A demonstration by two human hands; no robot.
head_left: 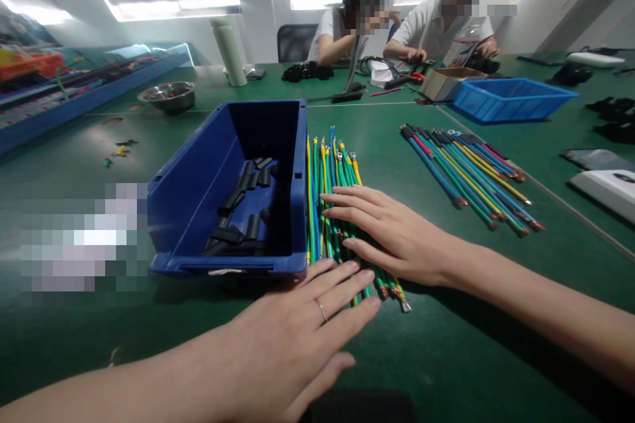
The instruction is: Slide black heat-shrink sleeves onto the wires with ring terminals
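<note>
A bundle of green, yellow and blue cables (331,175) with metal lugs on their ends lies along the right wall of a dark blue bin (225,266). Over the bundle's middle rests my right hand (391,228), palm down with fingers stretched out. My left hand (310,327), wearing a ring, lies flat across the near ends, fingers extended and slightly apart. Neither hand grips a cable; which cables the palms touch is partly hidden. Inside the bin are several short black sleeves (241,192).
A second group of cables (469,175) lies to the right. Farther back stand a light blue tray (516,102), a cardboard box (446,82), a metal bowl (171,98) and a green bottle (229,53). Two people sit across the table. A white device (608,192) lies far right.
</note>
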